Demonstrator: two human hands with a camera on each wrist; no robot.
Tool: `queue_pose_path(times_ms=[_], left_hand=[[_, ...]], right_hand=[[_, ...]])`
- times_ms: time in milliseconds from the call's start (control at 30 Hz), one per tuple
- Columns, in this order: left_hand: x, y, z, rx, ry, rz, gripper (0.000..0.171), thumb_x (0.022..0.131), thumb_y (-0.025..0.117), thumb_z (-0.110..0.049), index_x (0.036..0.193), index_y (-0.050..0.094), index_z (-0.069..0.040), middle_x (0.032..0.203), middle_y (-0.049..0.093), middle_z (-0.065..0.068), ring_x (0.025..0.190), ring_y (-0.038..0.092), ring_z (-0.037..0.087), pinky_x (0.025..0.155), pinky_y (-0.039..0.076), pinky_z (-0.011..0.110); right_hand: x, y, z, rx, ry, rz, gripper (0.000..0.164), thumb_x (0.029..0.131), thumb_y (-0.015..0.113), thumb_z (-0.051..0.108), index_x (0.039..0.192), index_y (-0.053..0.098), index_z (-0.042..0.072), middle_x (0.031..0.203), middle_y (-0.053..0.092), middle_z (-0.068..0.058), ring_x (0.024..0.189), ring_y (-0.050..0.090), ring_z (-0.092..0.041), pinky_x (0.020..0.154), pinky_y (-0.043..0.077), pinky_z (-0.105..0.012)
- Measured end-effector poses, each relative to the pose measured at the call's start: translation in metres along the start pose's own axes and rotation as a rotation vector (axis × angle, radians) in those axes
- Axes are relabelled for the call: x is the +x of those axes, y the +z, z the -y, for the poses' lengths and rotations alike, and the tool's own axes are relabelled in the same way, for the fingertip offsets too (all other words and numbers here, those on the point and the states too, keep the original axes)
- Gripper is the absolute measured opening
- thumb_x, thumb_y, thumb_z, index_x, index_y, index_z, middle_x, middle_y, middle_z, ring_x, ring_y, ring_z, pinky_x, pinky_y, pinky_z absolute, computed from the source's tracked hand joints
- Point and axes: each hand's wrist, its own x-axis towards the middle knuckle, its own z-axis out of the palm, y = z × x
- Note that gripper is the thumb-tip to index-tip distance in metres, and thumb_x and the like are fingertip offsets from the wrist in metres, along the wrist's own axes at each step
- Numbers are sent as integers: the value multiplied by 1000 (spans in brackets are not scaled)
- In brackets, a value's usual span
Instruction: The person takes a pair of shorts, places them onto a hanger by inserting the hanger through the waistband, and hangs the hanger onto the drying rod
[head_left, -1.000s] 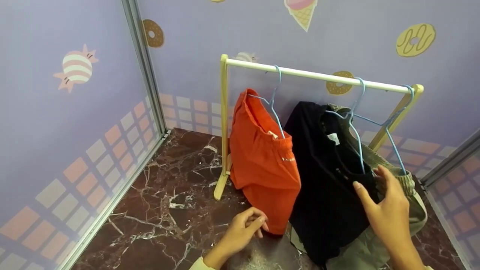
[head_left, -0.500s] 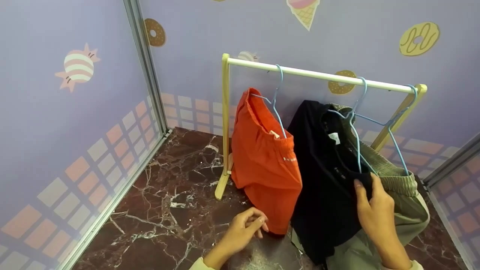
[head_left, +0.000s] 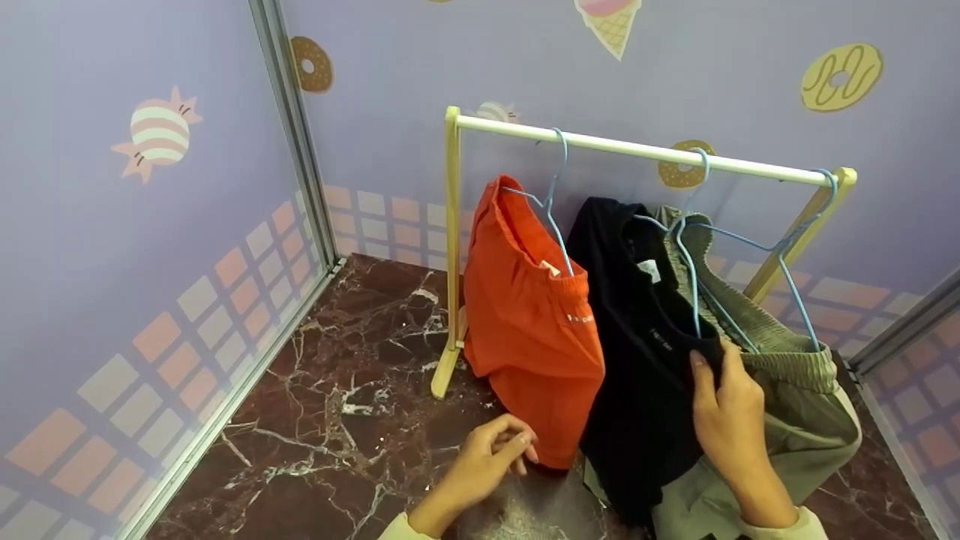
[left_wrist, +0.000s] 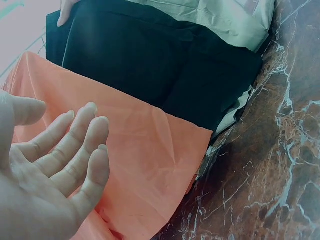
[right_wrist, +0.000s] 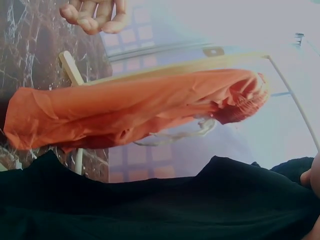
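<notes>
My right hand (head_left: 731, 420) pinches the near waistband end of the black trousers (head_left: 637, 397) between thumb and fingers. They hang on a blue wire hanger (head_left: 690, 274) hooked over the rack's white rail (head_left: 622, 145). To their left hang orange bottoms (head_left: 536, 352) on another blue hanger (head_left: 551, 206). Olive trousers (head_left: 802, 427) with a gathered waistband hang at the right, partly behind the black pair. Low in front of the orange bottoms, my left hand (head_left: 484, 457) holds nothing; its fingers are loosely bent, as the left wrist view shows (left_wrist: 65, 160).
The rack has wooden posts, with the left foot (head_left: 444, 375) on a dark red marbled floor (head_left: 315, 420). Purple patterned walls (head_left: 375, 112) stand close behind and at both sides. A third blue hanger (head_left: 799, 289) hooks near the rail's right end.
My right hand took hold of the black waistband and moved left. The black trousers and their hanger slid left along the rail, away from the olive pair. My left hand stayed put.
</notes>
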Motion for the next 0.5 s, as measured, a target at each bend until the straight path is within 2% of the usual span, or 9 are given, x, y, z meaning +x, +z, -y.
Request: queue_pose_path(times_ms=[200,367,500], left_hand=[[6,-1,17,15,2,-5,18,94,49,-20,97,58,-4,86,63,26,59,57,14,57,49,26],[5,-1,15,36,-16,-6,18,94,49,-24,97,59,-9,86,64,23,63,59,24,56,47,25],[5,1,7,65,-1,-8,15,94,49,-19,96,58,-7,85,64,24,62,59,26,58,49,27]], right_hand=[[3,10,6,28,-45,6,27,92,52,15,114,53,-1,97,63,-21,89,61,-36,72,41,-43],[2,17,11,38,-58,20,27,92,53,15,114,53,0,97,63,-18,89,61,-32,72,40,-39],[-2,20,12,58,-49,45,33,92,53,16,121,51,3,103,63,-18,94,60,-31,75,40,-38]])
